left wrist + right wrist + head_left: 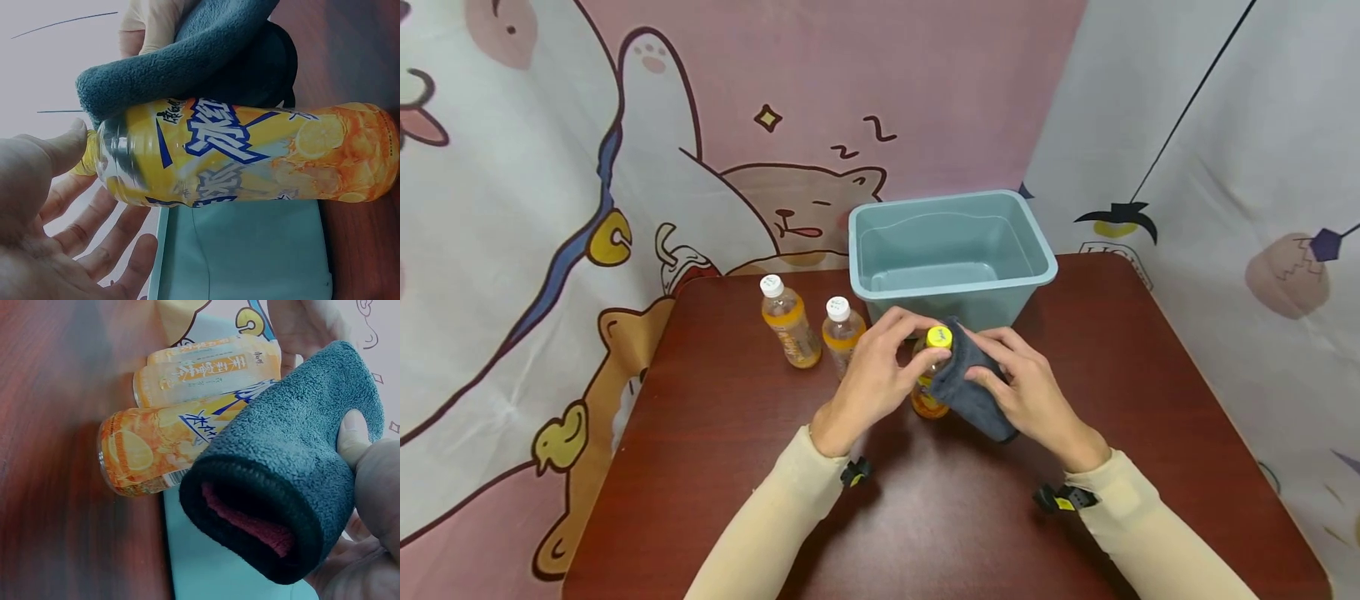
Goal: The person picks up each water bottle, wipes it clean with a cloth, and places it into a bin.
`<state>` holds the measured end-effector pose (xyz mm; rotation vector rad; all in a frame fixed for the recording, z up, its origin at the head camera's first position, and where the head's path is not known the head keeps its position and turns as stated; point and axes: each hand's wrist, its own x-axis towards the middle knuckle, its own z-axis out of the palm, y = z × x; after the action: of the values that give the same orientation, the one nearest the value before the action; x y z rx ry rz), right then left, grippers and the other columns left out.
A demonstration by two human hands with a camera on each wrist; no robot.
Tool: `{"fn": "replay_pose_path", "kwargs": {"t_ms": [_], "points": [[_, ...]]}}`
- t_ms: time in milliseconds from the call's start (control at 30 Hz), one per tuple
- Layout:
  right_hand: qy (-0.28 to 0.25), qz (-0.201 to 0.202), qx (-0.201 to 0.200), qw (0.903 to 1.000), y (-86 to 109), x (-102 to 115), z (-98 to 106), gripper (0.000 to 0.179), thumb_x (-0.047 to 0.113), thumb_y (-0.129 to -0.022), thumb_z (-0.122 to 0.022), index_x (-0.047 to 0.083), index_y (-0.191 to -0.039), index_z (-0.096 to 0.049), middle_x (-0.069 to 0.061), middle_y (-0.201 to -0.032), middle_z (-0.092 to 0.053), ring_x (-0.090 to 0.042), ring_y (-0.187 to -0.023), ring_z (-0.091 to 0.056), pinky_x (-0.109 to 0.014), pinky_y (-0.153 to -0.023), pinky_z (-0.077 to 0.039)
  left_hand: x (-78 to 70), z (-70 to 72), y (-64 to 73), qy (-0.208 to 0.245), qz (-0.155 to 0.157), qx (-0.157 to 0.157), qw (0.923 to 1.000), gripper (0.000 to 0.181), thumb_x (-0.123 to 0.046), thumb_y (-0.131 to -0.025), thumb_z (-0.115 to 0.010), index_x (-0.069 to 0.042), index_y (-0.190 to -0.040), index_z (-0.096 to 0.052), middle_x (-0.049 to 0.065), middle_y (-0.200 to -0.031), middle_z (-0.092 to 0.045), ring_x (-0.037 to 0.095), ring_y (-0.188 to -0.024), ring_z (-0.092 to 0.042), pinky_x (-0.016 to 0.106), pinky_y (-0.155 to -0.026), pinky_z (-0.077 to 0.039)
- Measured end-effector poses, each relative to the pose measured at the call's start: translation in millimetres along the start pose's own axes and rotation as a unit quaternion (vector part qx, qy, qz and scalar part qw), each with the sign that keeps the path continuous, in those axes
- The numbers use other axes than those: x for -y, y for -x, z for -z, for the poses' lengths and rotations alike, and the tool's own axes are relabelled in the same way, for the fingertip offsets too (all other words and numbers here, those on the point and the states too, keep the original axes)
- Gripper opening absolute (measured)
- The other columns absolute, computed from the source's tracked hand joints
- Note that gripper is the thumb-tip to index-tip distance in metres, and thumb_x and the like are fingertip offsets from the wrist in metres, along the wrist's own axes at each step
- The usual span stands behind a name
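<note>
A bottle of iced tea [231, 153] with a yellow cap [939, 337] stands on the table. My left hand [880, 367] pinches that cap between thumb and fingers, the other fingers spread in the left wrist view. In my right hand [1022, 383] is a folded dark grey cloth [281, 431], its thumb pressing on top. The cloth lies against the bottle's upper side, and a reddish layer shows inside its fold in the right wrist view. Two white-capped bottles, one farther left [792, 325] and one nearer [842, 329], stand beside my left hand, which partly hides the nearer one.
Behind the hands stands a blue-green plastic bin [955, 287], with nothing visible inside. The reddish-brown table [715, 467] reaches the cartoon-printed curtain [820, 83] at the back and sides.
</note>
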<state>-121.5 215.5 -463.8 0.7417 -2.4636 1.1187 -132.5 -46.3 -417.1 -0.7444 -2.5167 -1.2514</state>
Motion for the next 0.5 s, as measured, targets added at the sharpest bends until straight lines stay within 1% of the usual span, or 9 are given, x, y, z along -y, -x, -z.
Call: {"fn": "replay_pose_path", "kwargs": {"t_ms": [67, 200, 233, 367, 433, 500], "points": [[-0.002, -0.007, -0.003, 1.0, 0.7, 0, -1, 0.073, 0.002, -0.091, -0.096, 0.014, -0.16, -0.073, -0.008, -0.131, -0.076, -0.012, -0.103, -0.07, -0.01, -0.084, -0.051, 0.2, 0.0, -0.6, -0.001, 0.001, -0.002, 1.0, 0.034, -0.035, -0.106, -0.089, -0.019, -0.135, -0.082, -0.001, -0.123, -0.073, 0.018, -0.104, -0.071, 0.037, -0.093, -0.062], [-0.004, -0.026, -0.004, 0.9996, 3.2, 0, -3, 0.068, 0.004, -0.093, -0.095, 0.011, -0.157, -0.074, -0.007, -0.132, -0.078, -0.013, -0.103, -0.073, -0.008, -0.084, -0.053, 0.9, -0.3, 0.3, -0.002, 0.002, -0.006, 1.0, 0.034, -0.035, -0.106, -0.088, -0.019, -0.135, -0.082, -0.001, -0.123, -0.073, 0.016, -0.106, -0.071, 0.037, -0.095, -0.062], [-0.003, -0.029, -0.002, 0.9996, 4.1, 0, -3, 0.066, 0.004, -0.094, -0.094, 0.01, -0.157, -0.074, -0.007, -0.133, -0.078, -0.013, -0.104, -0.074, -0.009, -0.084, -0.054, 0.9, -0.4, 0.9, -0.003, 0.002, -0.007, 1.0, 0.034, -0.035, -0.106, -0.088, -0.019, -0.135, -0.082, -0.001, -0.123, -0.073, 0.016, -0.107, -0.072, 0.037, -0.095, -0.062], [0.006, -0.035, 0.008, 0.9993, 9.2, -2, -5, 0.06, 0.004, -0.096, -0.093, 0.008, -0.153, -0.076, -0.008, -0.13, -0.079, -0.013, -0.099, -0.072, -0.019, -0.08, -0.058, 0.2, -1.6, 2.7, -0.003, 0.004, -0.008, 1.0, 0.035, -0.036, -0.106, -0.088, -0.019, -0.136, -0.082, -0.001, -0.124, -0.074, 0.016, -0.11, -0.073, 0.038, -0.097, -0.064], [0.012, -0.036, 0.015, 0.9992, 12.0, -4, -6, 0.056, 0.005, -0.097, -0.092, 0.008, -0.151, -0.078, -0.007, -0.128, -0.079, -0.012, -0.095, -0.069, -0.025, -0.077, -0.058, -1.1, -1.5, 2.9, -0.003, 0.005, -0.008, 1.0, 0.035, -0.035, -0.106, -0.088, -0.018, -0.136, -0.082, 0.0, -0.124, -0.074, 0.017, -0.111, -0.074, 0.039, -0.098, -0.064], [0.015, -0.039, 0.024, 0.9989, 14.5, -7, -7, 0.053, 0.006, -0.098, -0.092, 0.008, -0.15, -0.079, -0.006, -0.126, -0.08, -0.012, -0.092, -0.068, -0.028, -0.076, -0.057, -2.5, -1.5, 2.4, -0.004, 0.005, -0.006, 1.0, 0.035, -0.035, -0.106, -0.088, -0.018, -0.136, -0.082, 0.0, -0.124, -0.074, 0.017, -0.111, -0.074, 0.04, -0.099, -0.065]]}}
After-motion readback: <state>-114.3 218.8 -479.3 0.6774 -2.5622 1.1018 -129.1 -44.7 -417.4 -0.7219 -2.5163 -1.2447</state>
